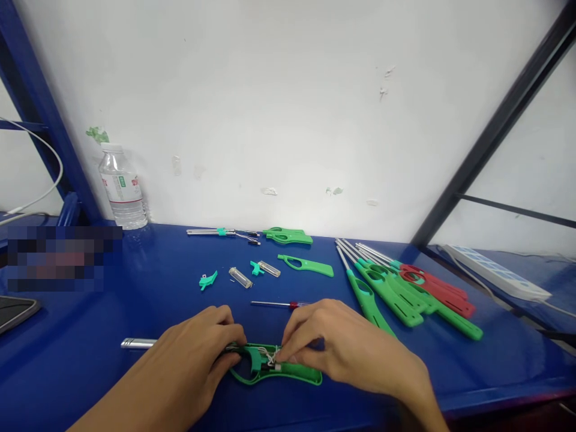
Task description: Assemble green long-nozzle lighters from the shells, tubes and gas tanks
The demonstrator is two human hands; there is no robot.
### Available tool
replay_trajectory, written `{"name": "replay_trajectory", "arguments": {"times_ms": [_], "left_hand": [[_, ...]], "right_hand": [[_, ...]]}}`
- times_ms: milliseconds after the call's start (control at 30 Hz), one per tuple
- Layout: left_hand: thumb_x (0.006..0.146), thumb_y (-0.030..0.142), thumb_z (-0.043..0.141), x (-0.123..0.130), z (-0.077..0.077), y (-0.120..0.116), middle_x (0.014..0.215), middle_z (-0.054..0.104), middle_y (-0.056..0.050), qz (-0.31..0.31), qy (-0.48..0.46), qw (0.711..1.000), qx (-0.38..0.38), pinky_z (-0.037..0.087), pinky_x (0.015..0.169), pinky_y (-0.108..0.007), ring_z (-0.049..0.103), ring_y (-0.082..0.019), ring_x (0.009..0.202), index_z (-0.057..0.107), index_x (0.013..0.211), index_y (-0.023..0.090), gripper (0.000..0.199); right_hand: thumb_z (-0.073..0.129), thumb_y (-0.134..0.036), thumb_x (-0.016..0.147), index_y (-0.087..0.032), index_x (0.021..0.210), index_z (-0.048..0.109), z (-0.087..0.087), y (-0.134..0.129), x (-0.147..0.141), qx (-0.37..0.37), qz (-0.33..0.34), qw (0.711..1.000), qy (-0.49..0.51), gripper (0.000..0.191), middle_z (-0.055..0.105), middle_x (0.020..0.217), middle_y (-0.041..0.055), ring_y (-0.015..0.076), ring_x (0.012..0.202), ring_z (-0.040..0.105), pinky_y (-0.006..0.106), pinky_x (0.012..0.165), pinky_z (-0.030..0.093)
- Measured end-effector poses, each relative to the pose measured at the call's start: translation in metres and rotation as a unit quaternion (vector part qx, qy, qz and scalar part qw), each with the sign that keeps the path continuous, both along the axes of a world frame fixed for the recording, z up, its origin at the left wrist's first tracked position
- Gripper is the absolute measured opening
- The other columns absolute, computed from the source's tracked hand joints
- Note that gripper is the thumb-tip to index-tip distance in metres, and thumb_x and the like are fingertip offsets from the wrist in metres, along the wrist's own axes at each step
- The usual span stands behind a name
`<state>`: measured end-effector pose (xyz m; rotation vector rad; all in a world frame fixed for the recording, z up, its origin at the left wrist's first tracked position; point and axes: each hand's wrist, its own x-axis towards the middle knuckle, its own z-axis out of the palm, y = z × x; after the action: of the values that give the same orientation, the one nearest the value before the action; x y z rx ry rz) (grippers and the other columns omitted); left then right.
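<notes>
An open green lighter shell (299, 373) lies on the blue table near the front edge, with a teal trigger (255, 360) and white wires inside. My left hand (202, 348) pinches the shell's left end, where a silver tube (137, 343) sticks out to the left. Over the shell's middle, my right hand (333, 345) has its fingertips pressed together at the wires; what exactly they grip is too small to tell. Just behind the hands lies a screwdriver (274, 304) with a red and clear handle, partly covered by my right hand.
Farther back lie teal triggers (207, 280), clear fuel tanks (240, 277), a green shell half (310, 266), stacked shells (288, 236) and metal tubes (204, 231). Several green and red lighters (391, 288) are piled right. A bottle (121, 192) and phone (15, 312) are left; a power strip (499, 273) is right.
</notes>
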<state>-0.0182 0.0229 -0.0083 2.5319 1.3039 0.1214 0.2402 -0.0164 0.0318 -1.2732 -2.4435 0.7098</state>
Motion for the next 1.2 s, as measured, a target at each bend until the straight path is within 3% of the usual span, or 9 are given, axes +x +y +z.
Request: {"name": "replay_trajectory", "arguments": {"times_ms": [200,367,467,567,700,833,1000,1100,1200], "left_hand": [[0.104,0.014,0.053,0.002,0.006,0.000,0.117,0.068,-0.002,0.006,0.027,0.999,-0.037,0.051,0.095,-0.040,0.068,-0.024,0.107,0.076,0.108,0.029,0.028],[0.103,0.012,0.055,0.004,0.009,0.000,0.119,0.069,-0.004,0.004,0.036,0.999,-0.039,0.050,0.099,-0.044,0.067,-0.027,0.110,0.077,0.107,0.027,0.027],[0.103,0.012,0.053,0.004,0.009,-0.001,0.118,0.070,-0.005,0.000,0.035,0.999,-0.027,0.049,0.098,-0.049,0.065,-0.030,0.109,0.076,0.108,0.027,0.028],[0.103,0.013,0.052,0.001,0.008,-0.001,0.117,0.070,-0.005,-0.012,0.027,0.999,-0.018,0.049,0.096,-0.050,0.065,-0.031,0.108,0.075,0.106,0.027,0.027],[0.102,0.014,0.052,-0.002,0.009,-0.003,0.117,0.070,-0.006,-0.020,0.014,1.000,-0.013,0.050,0.098,-0.052,0.065,-0.031,0.109,0.074,0.108,0.027,0.026],[0.102,0.015,0.054,-0.007,0.015,-0.005,0.120,0.070,-0.004,-0.023,0.002,1.000,-0.017,0.045,0.112,-0.054,0.066,-0.029,0.115,0.074,0.112,0.030,0.026],[0.103,0.016,0.050,-0.028,0.021,-0.003,0.130,0.070,-0.006,0.009,-0.001,1.000,-0.002,0.046,0.114,-0.052,0.065,-0.030,0.124,0.073,0.123,0.032,0.034],[0.102,0.023,0.052,-0.044,0.024,0.001,0.127,0.073,-0.002,0.021,-0.045,0.998,0.041,0.051,0.109,-0.048,0.069,-0.029,0.120,0.075,0.120,0.035,0.032],[0.101,0.032,0.050,-0.057,0.025,0.005,0.119,0.077,-0.001,0.020,-0.094,0.990,0.099,0.058,0.098,-0.044,0.073,-0.029,0.113,0.078,0.114,0.037,0.030]], "right_hand": [[0.073,-0.022,0.103,-0.030,0.112,0.087,0.002,0.001,0.000,0.019,0.002,1.000,0.006,0.018,0.085,0.108,-0.0060,0.0133,0.100,0.075,0.022,0.089,0.049],[0.064,-0.029,0.109,-0.032,0.114,0.081,0.004,0.001,0.006,0.114,-0.095,0.989,0.015,0.018,0.082,0.115,-0.0083,0.0131,0.107,0.074,0.024,0.096,0.050],[0.057,-0.033,0.112,-0.033,0.125,0.076,0.002,0.011,0.022,0.166,-0.164,0.970,-0.066,0.023,0.078,0.131,-0.0044,0.0174,0.124,0.070,0.033,0.108,0.051],[0.053,-0.033,0.113,-0.028,0.142,0.068,-0.003,0.035,0.046,0.165,-0.163,0.964,-0.134,0.033,0.071,0.146,0.0052,0.0252,0.136,0.065,0.046,0.117,0.050],[0.056,-0.025,0.111,-0.015,0.147,0.063,-0.016,0.075,0.070,0.152,-0.152,0.951,-0.222,0.038,0.068,0.147,0.0175,0.0298,0.134,0.067,0.051,0.114,0.054],[0.070,-0.035,0.106,-0.019,0.141,0.064,-0.039,0.093,0.076,0.176,-0.161,0.931,-0.277,0.039,0.069,0.140,0.0110,0.0275,0.120,0.072,0.053,0.102,0.061],[0.070,-0.033,0.105,-0.020,0.143,0.062,-0.057,0.092,0.074,0.218,-0.185,0.912,-0.295,0.041,0.070,0.136,0.0100,0.0274,0.118,0.072,0.053,0.102,0.060],[0.066,-0.021,0.106,-0.014,0.152,0.056,-0.051,0.089,0.077,0.230,-0.206,0.907,-0.285,0.048,0.073,0.130,0.0146,0.0303,0.116,0.074,0.054,0.101,0.061],[0.057,-0.017,0.106,-0.002,0.163,0.038,-0.034,0.074,0.080,0.237,-0.215,0.913,-0.255,0.061,0.075,0.125,0.0236,0.0339,0.113,0.076,0.052,0.098,0.063]]}}
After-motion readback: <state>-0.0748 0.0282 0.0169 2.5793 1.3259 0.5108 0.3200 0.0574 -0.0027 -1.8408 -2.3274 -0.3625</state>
